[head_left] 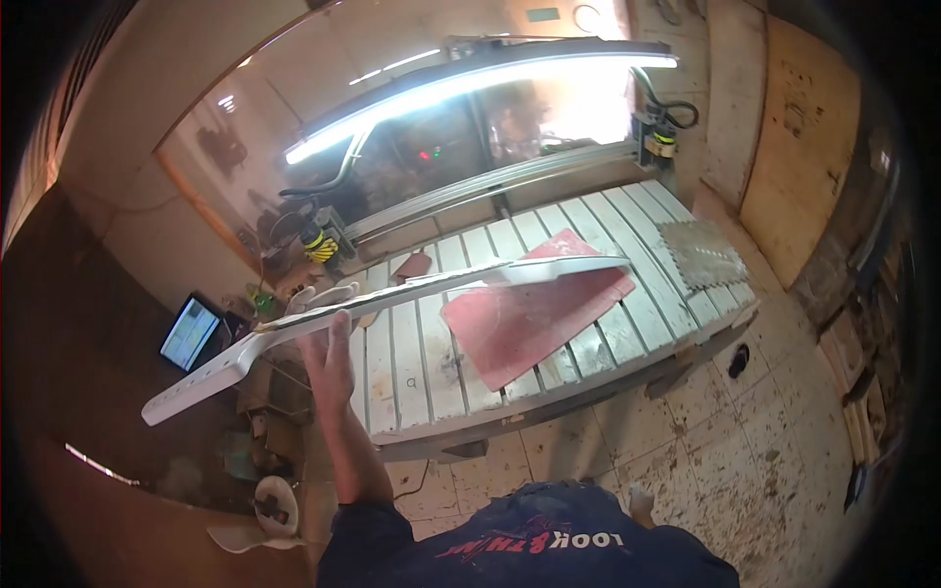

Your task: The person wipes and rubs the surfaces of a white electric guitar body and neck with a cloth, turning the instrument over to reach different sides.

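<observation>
My left hand (331, 348) is closed on a long white piece shaped like a guitar neck (392, 294), lifted and held at a slant across the view. Its wider end (191, 387), with a row of holes, points to the lower left; the far end reaches over a pink sheet (534, 328) lying on the slatted machine bed (412, 392). My right hand (641, 505) shows only in small part beside my body at the lower right, so its fingers are unclear.
Behind the bed are a lit gantry bar (480, 93) and two tool heads (321, 245). A toothed plate (704, 255) lies on the bed's right. A screen (191, 333) and fan (276, 510) stand left; wooden boards (799, 147) lean right above the dusty tiled floor (745, 431).
</observation>
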`<state>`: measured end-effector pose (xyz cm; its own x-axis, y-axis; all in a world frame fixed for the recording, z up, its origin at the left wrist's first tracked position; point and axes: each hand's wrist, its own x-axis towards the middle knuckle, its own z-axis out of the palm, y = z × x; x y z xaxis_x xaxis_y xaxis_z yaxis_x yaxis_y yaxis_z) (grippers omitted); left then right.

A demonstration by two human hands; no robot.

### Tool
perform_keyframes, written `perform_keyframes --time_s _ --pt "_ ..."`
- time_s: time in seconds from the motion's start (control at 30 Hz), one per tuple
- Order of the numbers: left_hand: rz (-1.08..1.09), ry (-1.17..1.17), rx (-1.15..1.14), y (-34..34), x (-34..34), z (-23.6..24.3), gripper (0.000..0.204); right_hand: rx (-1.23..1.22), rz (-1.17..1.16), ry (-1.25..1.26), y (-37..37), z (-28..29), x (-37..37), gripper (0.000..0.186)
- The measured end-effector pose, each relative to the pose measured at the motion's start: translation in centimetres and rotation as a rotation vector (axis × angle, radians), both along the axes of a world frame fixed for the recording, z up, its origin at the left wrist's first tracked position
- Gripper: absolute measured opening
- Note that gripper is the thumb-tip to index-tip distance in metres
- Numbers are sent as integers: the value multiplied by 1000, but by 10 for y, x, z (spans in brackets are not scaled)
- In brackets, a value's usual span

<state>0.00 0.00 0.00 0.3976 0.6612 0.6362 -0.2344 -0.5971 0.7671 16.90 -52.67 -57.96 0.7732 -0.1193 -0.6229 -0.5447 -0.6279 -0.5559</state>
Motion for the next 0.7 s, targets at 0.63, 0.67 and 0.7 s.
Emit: perform_keyframes --time_s 0.63,0.67,0.7 --pt "57 79 49 -20 -16 0 53 92 50 -67 60 21 32 54" --pt "20 38 62 -19 -9 0 53 55 57 -130 43 -17 41 56" --pt "3 9 82 -21 -7 0 53 50 36 -127 42 -20 38 56"
